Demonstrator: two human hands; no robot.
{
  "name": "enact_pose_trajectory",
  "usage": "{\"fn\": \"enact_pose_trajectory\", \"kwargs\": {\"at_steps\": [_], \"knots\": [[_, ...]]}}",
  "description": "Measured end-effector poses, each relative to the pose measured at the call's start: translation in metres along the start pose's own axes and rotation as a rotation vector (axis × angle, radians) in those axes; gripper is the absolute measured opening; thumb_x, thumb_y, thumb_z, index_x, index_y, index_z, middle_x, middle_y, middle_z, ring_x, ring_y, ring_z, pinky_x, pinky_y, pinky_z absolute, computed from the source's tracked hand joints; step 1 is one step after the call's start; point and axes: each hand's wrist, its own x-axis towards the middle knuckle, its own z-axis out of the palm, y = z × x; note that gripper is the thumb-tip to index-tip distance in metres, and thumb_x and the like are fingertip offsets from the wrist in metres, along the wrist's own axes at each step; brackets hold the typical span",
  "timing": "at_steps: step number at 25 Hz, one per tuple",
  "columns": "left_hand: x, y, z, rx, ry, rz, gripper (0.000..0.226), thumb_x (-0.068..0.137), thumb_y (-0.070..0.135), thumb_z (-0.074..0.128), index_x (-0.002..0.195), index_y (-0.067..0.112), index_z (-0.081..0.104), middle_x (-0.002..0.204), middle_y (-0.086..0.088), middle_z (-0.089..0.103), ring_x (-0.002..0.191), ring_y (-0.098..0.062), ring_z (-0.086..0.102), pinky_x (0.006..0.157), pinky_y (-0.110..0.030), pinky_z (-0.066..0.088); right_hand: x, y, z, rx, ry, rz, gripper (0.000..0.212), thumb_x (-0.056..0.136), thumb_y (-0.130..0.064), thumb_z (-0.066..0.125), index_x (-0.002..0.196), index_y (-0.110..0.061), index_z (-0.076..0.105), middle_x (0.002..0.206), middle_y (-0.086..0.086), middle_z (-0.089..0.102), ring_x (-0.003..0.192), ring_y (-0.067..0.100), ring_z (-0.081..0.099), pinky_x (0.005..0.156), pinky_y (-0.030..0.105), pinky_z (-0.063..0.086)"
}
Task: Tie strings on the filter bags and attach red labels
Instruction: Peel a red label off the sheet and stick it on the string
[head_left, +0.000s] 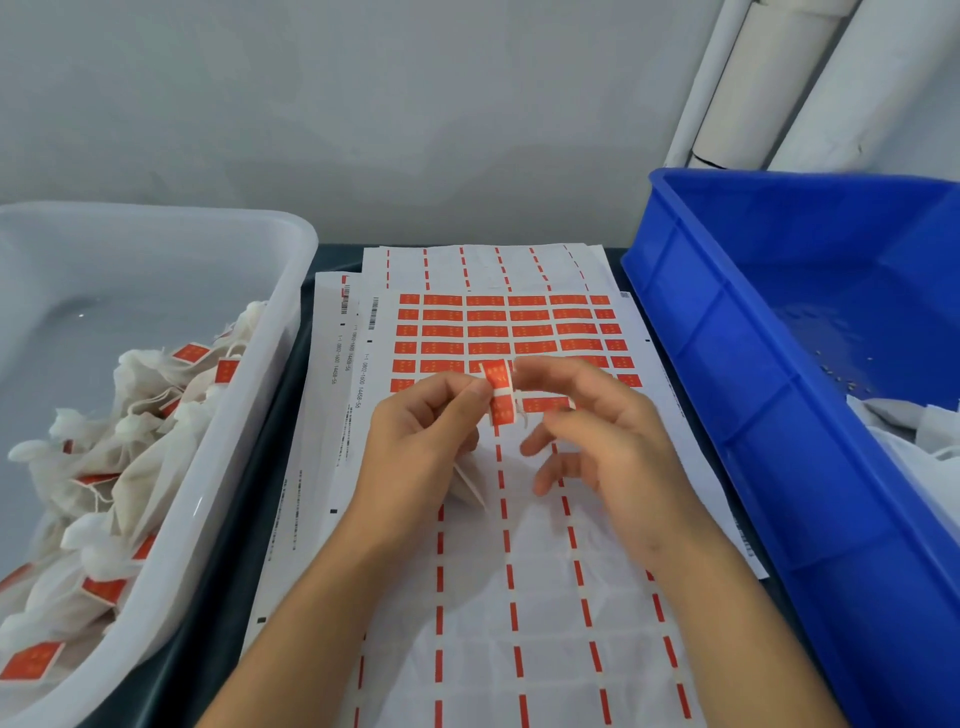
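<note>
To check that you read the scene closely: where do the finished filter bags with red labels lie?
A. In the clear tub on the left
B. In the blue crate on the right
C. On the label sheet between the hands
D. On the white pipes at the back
A: the labelled filter bags are heaped in the clear tub on the left, while the blue crate shows only unlabelled white material.

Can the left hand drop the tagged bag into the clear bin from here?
Probably yes. The clear bin sits open-topped just beside the left hand, nothing standing between them. But both hands still pinch the red label, so the right hand must release first.
</note>
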Motion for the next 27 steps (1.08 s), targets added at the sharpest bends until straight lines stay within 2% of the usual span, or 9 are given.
{"fn": "enact_pose_trajectory", "kwargs": {"at_steps": [3,7,9,13,22,27], "knots": [[0.0002,0.0004,-0.0022,-0.037,-0.021,0.021,0.029,0.102,0.033,0.060,0.081,0.020,0.075,0.066,0.006,0.061,0.066,-0.010,0.054,0.068,-0.017,0.052,-0.0006,0.0016,0.0036,-0.017,-0.120,-0.006,0.030,0.100,-0.016,0.063,0.123,-0.036,0.069,0.113,-0.014,0.074,0.093,0.020,0.074,0.067,0.030,0.062],[0.0008,0.0001,-0.0028,-0.057,-0.047,0.026,0.028,0.103,0.029,0.061,0.078,0.023,0.074,0.069,0.005,0.064,0.067,-0.009,0.056,0.069,-0.018,0.052,-0.0009,0.0019,0.0057,-0.136,-0.016,-0.023,0.010,0.098,-0.026,0.068,0.105,-0.031,0.073,0.090,-0.013,0.077,0.081,0.012,0.075,0.064,0.018,0.059],[0.0006,0.0001,-0.0018,-0.032,-0.043,0.033,0.025,0.101,0.030,0.063,0.079,0.024,0.075,0.074,0.006,0.069,0.069,-0.007,0.062,0.070,-0.016,0.053,-0.0014,0.0018,0.0043,-0.144,0.029,-0.041,0.007,0.096,-0.028,0.069,0.098,-0.033,0.074,0.085,-0.012,0.076,0.077,0.012,0.074,0.063,0.016,0.058],[-0.0003,0.0001,0.0006,-0.007,-0.042,0.069,0.018,0.098,0.025,0.067,0.084,0.022,0.077,0.085,0.007,0.078,0.080,-0.004,0.072,0.072,-0.010,0.052,-0.0014,0.0017,0.0007,-0.096,0.090,-0.046,0.008,0.094,-0.029,0.070,0.093,-0.033,0.076,0.084,-0.009,0.077,0.077,0.014,0.074,0.063,0.019,0.059],[0.0003,-0.0033,0.0024,0.079,-0.014,0.120,0.014,0.098,0.025,0.069,0.087,0.025,0.077,0.085,0.011,0.077,0.086,-0.004,0.072,0.075,-0.008,0.051,-0.0024,-0.0001,0.0013,-0.073,0.101,-0.009,0.010,0.096,-0.027,0.069,0.091,-0.031,0.077,0.082,-0.007,0.076,0.076,0.016,0.073,0.064,0.023,0.061],[0.0006,-0.0043,0.0032,0.106,-0.026,0.136,0.013,0.099,0.026,0.069,0.089,0.026,0.076,0.085,0.013,0.077,0.088,-0.007,0.072,0.077,-0.009,0.053,-0.0026,0.0015,0.0020,-0.101,0.088,-0.023,0.005,0.093,-0.032,0.072,0.096,-0.031,0.076,0.089,-0.012,0.077,0.081,0.012,0.074,0.064,0.024,0.061]]}}
